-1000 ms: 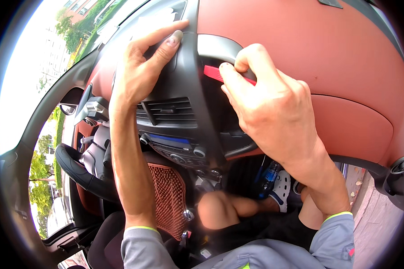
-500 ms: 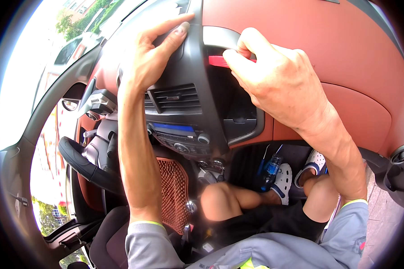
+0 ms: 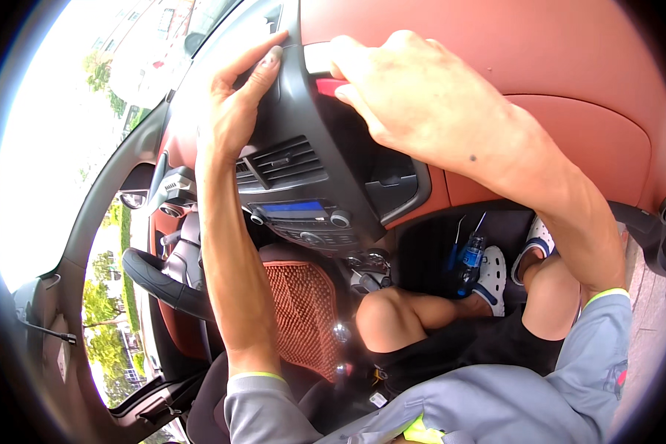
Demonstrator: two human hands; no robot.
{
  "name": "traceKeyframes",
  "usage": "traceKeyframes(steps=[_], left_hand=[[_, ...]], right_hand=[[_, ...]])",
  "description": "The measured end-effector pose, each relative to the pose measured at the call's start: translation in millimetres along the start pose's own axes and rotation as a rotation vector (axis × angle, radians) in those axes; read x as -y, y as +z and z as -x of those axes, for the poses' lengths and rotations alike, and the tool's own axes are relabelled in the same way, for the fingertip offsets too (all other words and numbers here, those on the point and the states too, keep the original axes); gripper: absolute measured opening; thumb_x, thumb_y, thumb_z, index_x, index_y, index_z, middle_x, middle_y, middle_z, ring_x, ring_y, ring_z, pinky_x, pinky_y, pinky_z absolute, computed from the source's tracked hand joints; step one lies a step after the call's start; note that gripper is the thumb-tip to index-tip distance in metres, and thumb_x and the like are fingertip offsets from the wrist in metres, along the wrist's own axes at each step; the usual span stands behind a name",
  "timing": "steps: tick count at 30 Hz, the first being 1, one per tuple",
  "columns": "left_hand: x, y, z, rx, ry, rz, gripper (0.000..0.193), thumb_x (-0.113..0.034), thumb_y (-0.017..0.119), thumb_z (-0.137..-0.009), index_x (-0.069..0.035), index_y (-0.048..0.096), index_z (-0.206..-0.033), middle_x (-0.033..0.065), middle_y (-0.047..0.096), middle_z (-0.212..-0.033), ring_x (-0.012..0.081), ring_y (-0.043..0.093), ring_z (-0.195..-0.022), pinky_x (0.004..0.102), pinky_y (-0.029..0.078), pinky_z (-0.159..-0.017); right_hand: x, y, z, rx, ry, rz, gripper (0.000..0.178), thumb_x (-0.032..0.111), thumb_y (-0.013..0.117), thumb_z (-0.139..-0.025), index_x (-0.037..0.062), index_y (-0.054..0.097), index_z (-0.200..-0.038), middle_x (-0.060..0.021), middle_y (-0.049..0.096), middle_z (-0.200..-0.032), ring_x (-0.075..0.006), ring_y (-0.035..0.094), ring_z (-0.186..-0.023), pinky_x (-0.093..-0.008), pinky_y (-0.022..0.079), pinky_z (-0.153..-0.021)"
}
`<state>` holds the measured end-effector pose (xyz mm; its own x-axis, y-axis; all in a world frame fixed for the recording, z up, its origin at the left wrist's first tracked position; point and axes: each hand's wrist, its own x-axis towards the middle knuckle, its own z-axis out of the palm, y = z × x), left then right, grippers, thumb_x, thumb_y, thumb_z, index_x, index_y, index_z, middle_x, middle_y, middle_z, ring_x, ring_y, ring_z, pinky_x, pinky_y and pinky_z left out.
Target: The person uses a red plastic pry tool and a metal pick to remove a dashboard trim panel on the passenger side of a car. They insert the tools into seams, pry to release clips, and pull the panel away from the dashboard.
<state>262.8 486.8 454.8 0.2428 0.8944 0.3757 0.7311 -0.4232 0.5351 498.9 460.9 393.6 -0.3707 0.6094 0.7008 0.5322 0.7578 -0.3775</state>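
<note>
My right hand is closed around a flat red plastic pry tool. Only the tool's tip end shows; the rest lies hidden in my fingers. That tip meets the side of the dark centre console, just below a silver-grey trim edge. My left hand lies against the console's upper face. Its thumb and forefinger stretch toward the same edge, apart, with nothing held between them.
Below my hands are an air vent and a radio panel. The steering wheel stands at left. A water bottle and a thin blue-handled tool are by my feet. Red-brown dashboard spans the right.
The view has shifted, with the console now further left. My right hand has turned flatter, and less of the red pry tool shows. The left hand keeps its place on the console.
</note>
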Motion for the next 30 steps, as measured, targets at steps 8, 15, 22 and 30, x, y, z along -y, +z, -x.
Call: traceKeyframes(steps=[8,15,22,30], left_hand=[[-7.6,4.7,0.4,-0.008,-0.052,0.105,0.032,-0.022,0.068,-0.1,-0.009,0.074,-0.129,0.0035,0.074,-0.109,0.0101,0.062,-0.102,0.0251,0.047,-0.096],[-3.9,2.8,0.9,-0.02,-0.047,0.099,0.032,-0.022,0.068,-0.1,-0.009,0.074,-0.129,0.0032,0.074,-0.108,0.0092,0.061,-0.1,0.0246,0.046,-0.095],[-4.1,5.1,0.0,-0.01,-0.029,0.103,0.029,-0.019,0.068,-0.1,-0.008,0.075,-0.126,0.0023,0.072,-0.108,0.0094,0.061,-0.099,0.0243,0.046,-0.092],[-3.0,-0.5,-1.9,0.029,0.04,0.093,0.026,-0.016,0.07,-0.099,-0.008,0.077,-0.122,0.0011,0.069,-0.099,0.0094,0.058,-0.092,0.0246,0.045,-0.085]], right_hand=[[-2.8,20.6,13.0,-0.21,-0.066,0.026,0.016,0.013,0.069,-0.092,0.0025,0.064,-0.104,-0.0159,0.066,-0.068,-0.0331,0.07,-0.065,-0.0393,0.057,-0.058],[-4.8,23.4,8.7,-0.239,-0.096,-0.032,0.014,0.012,0.07,-0.091,0.0001,0.065,-0.087,-0.016,0.066,-0.068,-0.033,0.068,-0.063,-0.0384,0.056,-0.058],[-8.2,20.3,5.1,-0.227,-0.126,-0.056,0.014,0.01,0.069,-0.09,-0.0013,0.066,-0.083,-0.0175,0.066,-0.068,-0.0344,0.068,-0.063,-0.0398,0.055,-0.058],[-15.8,12.3,-6.5,-0.102,-0.181,-0.132,0.008,0.006,0.068,-0.09,-0.0004,0.069,-0.087,-0.0194,0.065,-0.069,-0.0366,0.065,-0.061,-0.0415,0.052,-0.055]])
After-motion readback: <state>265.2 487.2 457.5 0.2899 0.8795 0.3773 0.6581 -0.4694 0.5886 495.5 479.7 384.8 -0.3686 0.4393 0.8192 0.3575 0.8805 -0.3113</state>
